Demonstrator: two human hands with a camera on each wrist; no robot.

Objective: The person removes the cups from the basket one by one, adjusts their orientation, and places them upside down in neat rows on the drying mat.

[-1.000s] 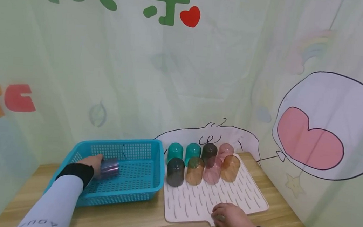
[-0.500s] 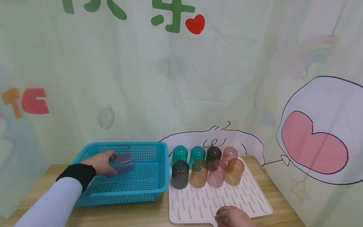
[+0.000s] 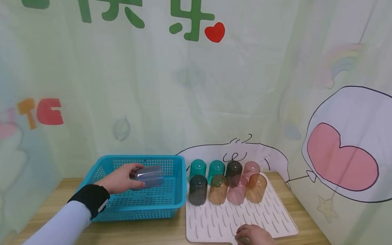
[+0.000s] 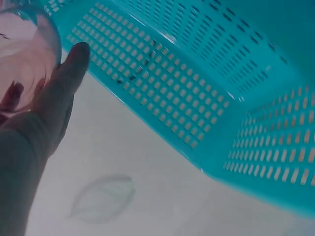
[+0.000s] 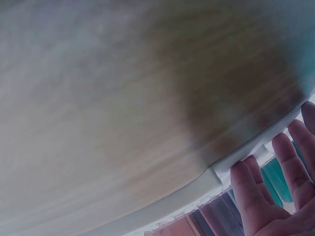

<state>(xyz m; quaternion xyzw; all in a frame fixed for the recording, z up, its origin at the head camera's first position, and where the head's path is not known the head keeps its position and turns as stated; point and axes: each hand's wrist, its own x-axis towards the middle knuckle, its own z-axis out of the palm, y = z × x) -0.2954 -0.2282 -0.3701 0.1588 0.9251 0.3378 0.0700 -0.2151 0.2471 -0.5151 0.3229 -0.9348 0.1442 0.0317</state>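
My left hand [image 3: 121, 179] grips a see-through, purple-tinted cup [image 3: 152, 176], which lies sideways over the blue basket [image 3: 181, 197]. In the left wrist view, thumb and fingers wrap the clear cup [image 4: 29, 46] close to the basket's perforated wall [image 4: 157, 73]. My right hand [image 3: 257, 240] rests at the front edge of the white ridged drying mat [image 3: 215, 230], its fingers relaxed. The right wrist view has those fingertips [image 5: 241, 169] at the mat's rim. Upside-down cups stand in two rows on the mat, among them a dark grey cup [image 3: 198, 191] and a teal cup [image 3: 198, 168].
Amber cups [image 3: 257, 188] and pink cups [image 3: 237, 192] fill the right part of the rows. Basket and mat stand side by side on a wooden table [image 3: 154, 237]. Behind and to the right hangs a printed cloth [image 3: 246, 84] with a balloon drawing [image 3: 361, 103].
My left hand has lifted the purple-tinted cup and carried it rightward across the basket. The right hand stays at the mat's edge. The head view has shifted slightly.
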